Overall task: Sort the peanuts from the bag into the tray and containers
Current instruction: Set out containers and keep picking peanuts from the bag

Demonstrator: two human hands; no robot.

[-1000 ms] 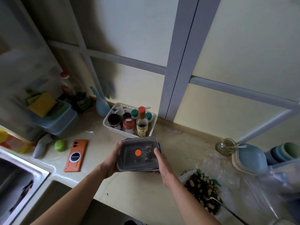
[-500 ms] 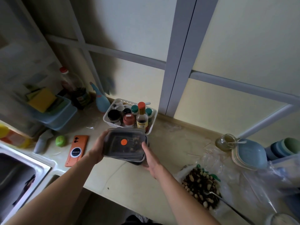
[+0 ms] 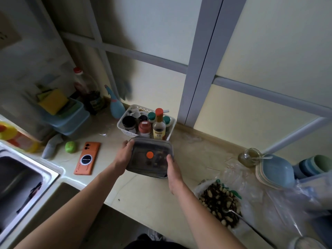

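A dark grey lidded container with an orange dot on its lid and dark contents sits between my hands, just in front of the white basket. My left hand grips its left edge, fingers curled over the far corner. On its right edge lies my right hand, thumb on the lid. To the right, a clear plastic bag lies open on the counter with a heap of peanuts in it. A metal spoon rests in the peanuts.
A white basket of spice jars and bottles stands right behind the container. An orange phone, a green ball and the sink are at the left. Stacked blue dishes and a glass jar stand at the right.
Both hands carried the container from mid-air, first leftwards, then forward to a spot just in front of the basket. My right hand is back on its right edge.
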